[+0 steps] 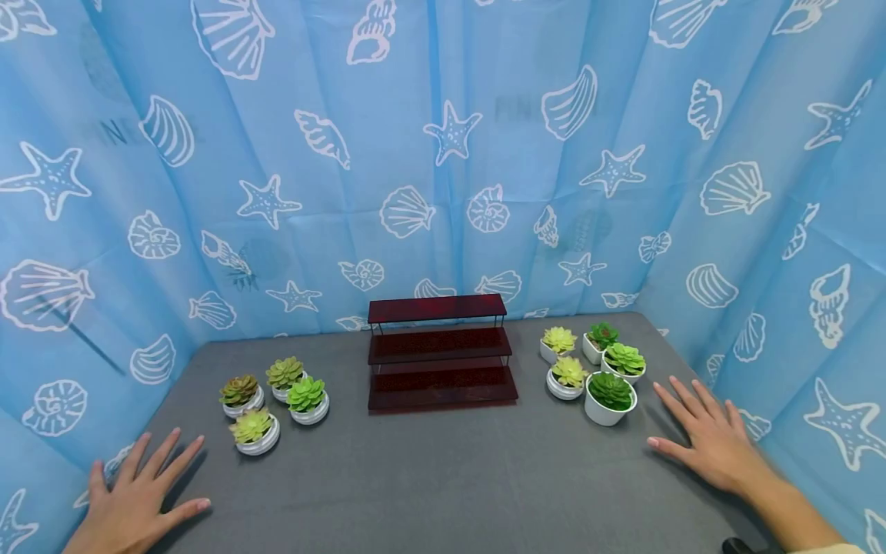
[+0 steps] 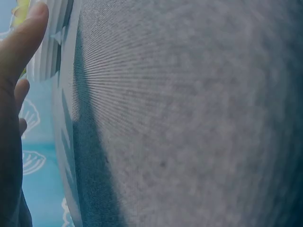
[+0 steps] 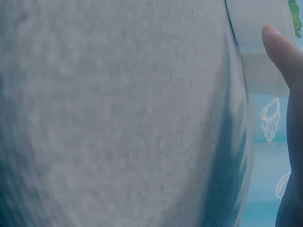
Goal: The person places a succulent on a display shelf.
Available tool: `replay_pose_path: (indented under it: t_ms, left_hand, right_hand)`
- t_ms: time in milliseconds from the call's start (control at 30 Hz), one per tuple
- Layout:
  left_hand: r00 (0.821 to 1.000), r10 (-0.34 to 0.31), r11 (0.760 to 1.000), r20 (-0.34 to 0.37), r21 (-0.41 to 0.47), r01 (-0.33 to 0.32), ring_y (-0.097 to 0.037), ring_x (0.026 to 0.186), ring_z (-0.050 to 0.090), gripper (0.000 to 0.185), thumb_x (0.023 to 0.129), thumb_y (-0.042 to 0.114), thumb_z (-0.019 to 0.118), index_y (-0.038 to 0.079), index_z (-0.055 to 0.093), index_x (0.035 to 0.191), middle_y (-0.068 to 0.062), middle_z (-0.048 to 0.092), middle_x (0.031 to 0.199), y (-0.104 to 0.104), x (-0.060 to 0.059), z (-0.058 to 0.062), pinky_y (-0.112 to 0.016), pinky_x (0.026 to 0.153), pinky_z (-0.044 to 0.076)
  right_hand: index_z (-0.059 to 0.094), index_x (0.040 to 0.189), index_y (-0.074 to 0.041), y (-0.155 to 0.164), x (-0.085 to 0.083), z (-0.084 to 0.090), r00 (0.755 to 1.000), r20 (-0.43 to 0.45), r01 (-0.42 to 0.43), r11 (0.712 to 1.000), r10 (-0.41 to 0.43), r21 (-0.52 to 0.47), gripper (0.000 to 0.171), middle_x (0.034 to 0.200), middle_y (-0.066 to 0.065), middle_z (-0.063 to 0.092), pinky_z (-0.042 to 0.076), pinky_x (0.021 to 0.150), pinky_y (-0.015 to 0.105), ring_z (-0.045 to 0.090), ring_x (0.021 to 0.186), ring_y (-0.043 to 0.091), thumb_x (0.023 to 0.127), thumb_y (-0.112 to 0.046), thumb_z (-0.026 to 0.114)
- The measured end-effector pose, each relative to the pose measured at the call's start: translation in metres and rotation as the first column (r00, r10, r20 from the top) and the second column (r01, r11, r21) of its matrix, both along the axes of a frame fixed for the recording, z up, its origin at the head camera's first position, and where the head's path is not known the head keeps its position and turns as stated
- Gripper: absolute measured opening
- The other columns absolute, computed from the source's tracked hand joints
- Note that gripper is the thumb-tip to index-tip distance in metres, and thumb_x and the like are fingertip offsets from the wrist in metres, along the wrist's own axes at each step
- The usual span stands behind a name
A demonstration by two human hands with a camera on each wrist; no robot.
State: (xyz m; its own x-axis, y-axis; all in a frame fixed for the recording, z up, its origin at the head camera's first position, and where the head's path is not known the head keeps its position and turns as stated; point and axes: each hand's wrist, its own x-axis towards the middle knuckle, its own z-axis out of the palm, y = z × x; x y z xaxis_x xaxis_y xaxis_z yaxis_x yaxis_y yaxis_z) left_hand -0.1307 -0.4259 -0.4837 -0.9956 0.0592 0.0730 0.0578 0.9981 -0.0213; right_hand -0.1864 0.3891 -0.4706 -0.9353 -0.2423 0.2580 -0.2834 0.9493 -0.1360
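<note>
My left hand (image 1: 134, 500), fingers spread, is low over the left edge of the grey table, holding nothing. Nearest to it is a yellow-green succulent (image 1: 254, 431) in a white ridged pot, grouped with a brownish succulent (image 1: 240, 394), an olive-green one (image 1: 286, 375) and a bright green one (image 1: 308, 400). On the right side my right hand (image 1: 713, 438) is likewise spread with nothing in it. Just left of its fingertips stands a dark green succulent (image 1: 609, 396) in a smooth white pot, among several other potted succulents. In the left wrist view a white ridged pot (image 2: 47, 56) shows behind the thumb.
A dark red three-tier shelf (image 1: 443, 354) stands at the back middle of the grey table (image 1: 443, 477). Behind and beside the table hangs a blue curtain (image 1: 388, 169) with white shell and starfish prints. A small black object (image 1: 737, 546) lies at the bottom right.
</note>
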Motion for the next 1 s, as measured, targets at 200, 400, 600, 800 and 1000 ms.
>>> replay_pose_path:
  t_ms: [200, 400, 600, 800, 1000]
  left_hand:
    - [1.0, -0.012, 1.0, -0.007, 0.018, 0.012, -0.061, 0.13, 0.013, 0.097, 0.079, 0.082, 0.046, 0.022, 0.03, 0.153, -0.027, 0.028, 0.146, 0.004, 0.001, 0.004, -0.076, 0.092, -0.017]
    - [0.996, -0.051, 0.998, -0.067, 0.029, 0.053, -0.055, 0.125, 0.027, 0.093, 0.079, 0.078, 0.051, 0.019, 0.037, 0.15, -0.027, 0.035, 0.143, 0.011, 0.003, 0.008, -0.075, 0.097, 0.007]
    - [0.974, -0.127, 0.987, -0.19, 0.071, 0.143, -0.049, 0.118, 0.039, 0.083, 0.079, 0.067, 0.065, 0.015, 0.049, 0.141, -0.023, 0.042, 0.139, 0.02, 0.007, 0.013, -0.068, 0.097, 0.022]
    - [0.894, -0.238, 0.951, -0.381, 0.098, 0.295, -0.043, 0.109, 0.048, 0.074, 0.073, 0.047, 0.081, 0.017, 0.056, 0.135, -0.019, 0.048, 0.133, 0.033, 0.01, 0.02, -0.062, 0.091, 0.033]
    - [0.828, -0.279, 0.922, -0.486, 0.105, 0.373, -0.037, 0.103, 0.053, 0.071, 0.065, 0.037, 0.087, 0.015, 0.062, 0.127, -0.014, 0.055, 0.127, 0.048, 0.008, 0.026, -0.054, 0.088, 0.038]
  right_hand:
    - [0.019, 0.157, -0.023, -0.004, 0.001, 0.0, 0.998, -0.052, -0.033, 0.995, 0.029, -0.089, 0.094, 0.158, 0.018, 0.018, 0.014, 0.093, 0.077, 0.008, 0.144, 0.043, 0.083, -0.044, 0.074]
    - [0.023, 0.156, -0.019, -0.01, 0.003, 0.001, 0.996, -0.069, -0.07, 0.969, 0.055, -0.236, 0.097, 0.155, 0.024, 0.021, 0.019, 0.089, 0.078, 0.017, 0.137, 0.052, 0.079, -0.033, 0.08]
    - [0.028, 0.153, -0.01, -0.019, 0.008, -0.001, 0.989, -0.124, -0.122, 0.911, 0.079, -0.393, 0.093, 0.148, 0.034, 0.027, 0.012, 0.1, 0.074, 0.024, 0.129, 0.059, 0.077, -0.02, 0.081]
    - [0.027, 0.153, -0.008, -0.028, 0.013, -0.002, 0.995, -0.093, -0.081, 0.862, 0.04, -0.5, 0.089, 0.146, 0.035, 0.029, 0.013, 0.1, 0.075, 0.023, 0.13, 0.059, 0.08, -0.015, 0.078]
    - [0.022, 0.153, -0.001, -0.039, 0.017, -0.001, 0.999, 0.016, 0.035, 0.827, -0.032, -0.56, 0.086, 0.142, 0.036, 0.032, 0.031, 0.089, 0.069, 0.032, 0.124, 0.056, 0.086, -0.016, 0.074]
